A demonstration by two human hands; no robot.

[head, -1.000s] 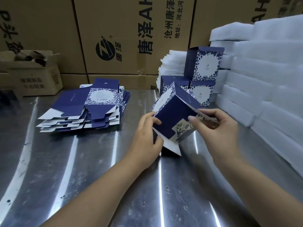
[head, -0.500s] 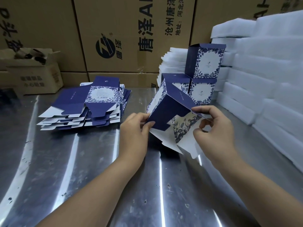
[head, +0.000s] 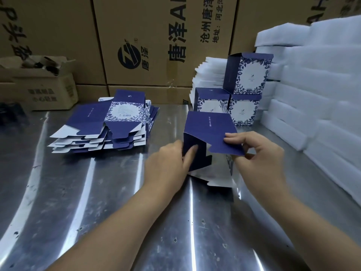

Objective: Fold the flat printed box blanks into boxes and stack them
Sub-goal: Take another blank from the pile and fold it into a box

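Two bare hands work nearest the camera, over a scratched, shiny steel surface (head: 88,222). The left hand (head: 168,165) grips the left edge of a half-formed navy blue printed cardboard box (head: 210,124), its thumb laid flat on a dark side flap, apparently to keep that flap turned inward. Its other fingers are behind the card and hidden. The right hand (head: 259,153) pinches the wide navy flap (head: 224,145), fingertips on top and thumb beneath, probably to bring it over the first flap so the base locks.

The box lies tipped with its open end toward the person, which puts the base flaps within reach of both hands. A white inner flap (head: 213,178) hangs down to the surface. Whether any tabs have engaged cannot be told, and the far end of the box is out of sight.

Farther off to the left, a fanned pile of flat navy-and-white printed box blanks (head: 105,130) lies within easy reach as supply. Just beyond the box, three finished navy floral boxes (head: 245,79) are stacked two below and one above, beside stacks of white foam sheets (head: 322,98), so a completed box has only a short trip.

Tall brown corrugated cartons (head: 156,36) wall the back, their tops cut off. A small open brown carton (head: 45,90) at far left holds dark items too dim to identify.
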